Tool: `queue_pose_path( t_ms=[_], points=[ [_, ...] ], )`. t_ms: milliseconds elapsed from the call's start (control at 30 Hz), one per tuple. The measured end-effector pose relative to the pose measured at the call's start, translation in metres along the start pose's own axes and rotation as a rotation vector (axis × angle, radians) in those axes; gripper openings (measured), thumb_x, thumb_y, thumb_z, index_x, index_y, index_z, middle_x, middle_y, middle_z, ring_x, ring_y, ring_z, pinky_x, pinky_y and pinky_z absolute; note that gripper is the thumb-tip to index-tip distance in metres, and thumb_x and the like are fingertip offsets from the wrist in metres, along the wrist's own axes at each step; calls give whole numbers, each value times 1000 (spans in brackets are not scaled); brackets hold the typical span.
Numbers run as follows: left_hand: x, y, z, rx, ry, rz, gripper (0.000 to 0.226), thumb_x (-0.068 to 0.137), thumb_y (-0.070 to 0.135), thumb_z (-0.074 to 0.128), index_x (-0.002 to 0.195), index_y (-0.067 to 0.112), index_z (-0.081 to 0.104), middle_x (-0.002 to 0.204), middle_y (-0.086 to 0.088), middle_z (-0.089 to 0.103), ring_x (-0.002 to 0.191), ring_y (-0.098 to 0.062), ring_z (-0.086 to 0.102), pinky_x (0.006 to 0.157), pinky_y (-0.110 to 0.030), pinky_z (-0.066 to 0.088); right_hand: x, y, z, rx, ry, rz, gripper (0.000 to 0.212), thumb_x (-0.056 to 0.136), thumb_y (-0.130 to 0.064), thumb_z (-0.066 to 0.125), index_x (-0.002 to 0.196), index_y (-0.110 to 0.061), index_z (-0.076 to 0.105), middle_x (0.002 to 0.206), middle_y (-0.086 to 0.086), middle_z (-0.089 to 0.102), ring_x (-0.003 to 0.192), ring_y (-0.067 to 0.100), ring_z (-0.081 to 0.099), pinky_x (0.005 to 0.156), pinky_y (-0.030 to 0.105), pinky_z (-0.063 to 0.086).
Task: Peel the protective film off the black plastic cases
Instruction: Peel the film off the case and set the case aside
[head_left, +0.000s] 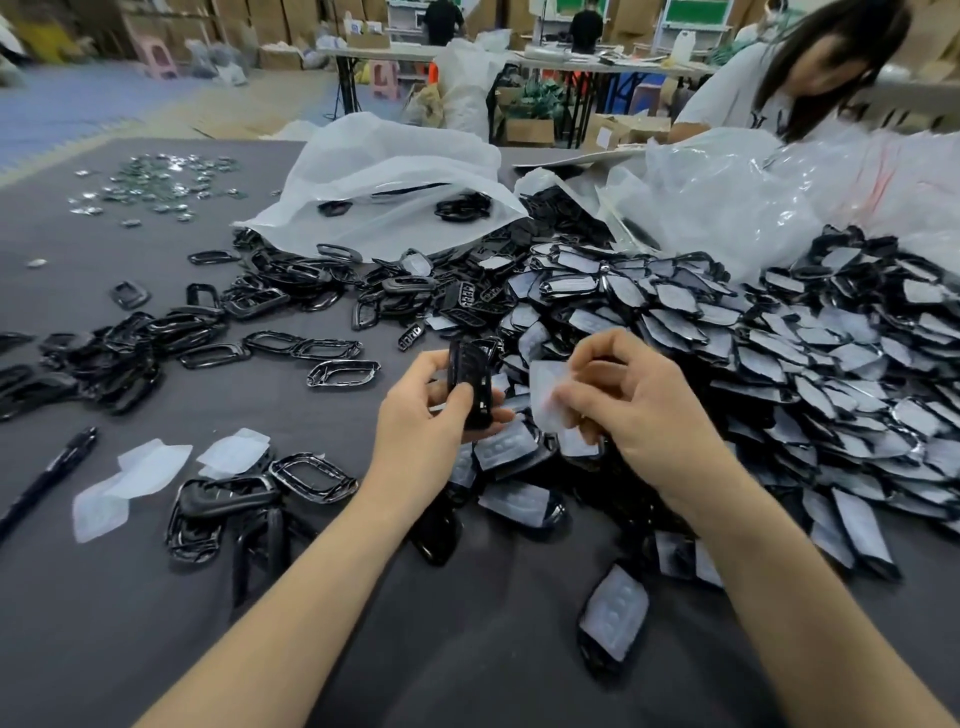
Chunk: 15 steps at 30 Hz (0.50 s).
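My left hand (423, 423) grips a glossy black plastic case (470, 382), held upright on its edge above the grey table (311, 597). Beside it, my right hand (631, 402) pinches a whitish sheet of protective film (545, 397) between thumb and fingers. The film is off the case and a small gap separates the two. To the right rises a big heap of film-covered black cases (779, 364). Several more covered cases (615, 618) lie near my forearms.
Peeled film pieces (135, 475) and a black pen (47, 480) lie at the left. Black frames (218, 332) are scattered in the middle. White plastic bags (395, 171) stand behind. A person in a white shirt (748, 98) sits at the far right.
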<state>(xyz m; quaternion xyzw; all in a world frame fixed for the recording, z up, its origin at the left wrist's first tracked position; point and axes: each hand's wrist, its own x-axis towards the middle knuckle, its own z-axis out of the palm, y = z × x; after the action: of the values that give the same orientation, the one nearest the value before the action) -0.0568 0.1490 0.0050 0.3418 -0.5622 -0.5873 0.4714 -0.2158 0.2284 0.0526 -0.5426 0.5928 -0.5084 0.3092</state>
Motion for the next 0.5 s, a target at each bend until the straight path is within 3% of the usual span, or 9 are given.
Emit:
queue_pose_path(
  t_ms=[100,267,500],
  points=[
    [-4,1,3,8,-37,-2,25,98,-4,44,98,16,58,76,-8,73,71,-30,73,62,-30,59,17,14,8,327,230,123,22,88,6,60,96,-15,60,64,2,66,55,14,61,51,19,49],
    [-10,1,9,14,-103,-11,25,98,-6,43,102,14,58,80,-12,73,72,-29,73,61,-26,58,9,29,15,582,358,108,14,90,2,59,91,-11,63,62,2,65,57,14,64,56,22,54],
    [-16,-5,15,16,-198,-27,28,98,-5,43,103,17,59,81,-7,74,74,-26,74,63,-23,56,2,26,15,622,378,58,11,91,-5,60,81,-10,61,62,3,63,53,15,63,52,22,53]
  ],
)
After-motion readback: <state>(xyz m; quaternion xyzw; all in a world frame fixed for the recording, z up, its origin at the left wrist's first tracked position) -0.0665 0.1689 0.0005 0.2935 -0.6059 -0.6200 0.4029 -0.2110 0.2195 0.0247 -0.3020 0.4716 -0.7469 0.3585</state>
